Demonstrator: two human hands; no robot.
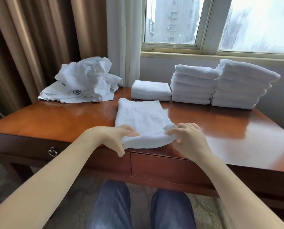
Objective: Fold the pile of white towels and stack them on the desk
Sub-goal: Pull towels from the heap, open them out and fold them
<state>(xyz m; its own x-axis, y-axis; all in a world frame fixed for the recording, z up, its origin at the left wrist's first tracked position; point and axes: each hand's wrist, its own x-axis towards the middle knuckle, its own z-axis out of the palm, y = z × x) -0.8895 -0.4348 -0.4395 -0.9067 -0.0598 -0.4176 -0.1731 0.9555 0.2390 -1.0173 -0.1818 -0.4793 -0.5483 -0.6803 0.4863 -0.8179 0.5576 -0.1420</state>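
Part-folded towel (141, 118) lies lower centre, at the front edge of the worktop (55, 119); left hand (119, 138) and right hand (187, 139) each pinch a near corner; risk: an uneven lift would skew the fold, or layers slip apart; tall stack (240, 86), upper right, leans and could topple under more.

Brown curtains (30, 38) are hanging at left, a white sheer curtain (123, 38) beside them; a window (206, 25) is showing grey buildings (172, 19).
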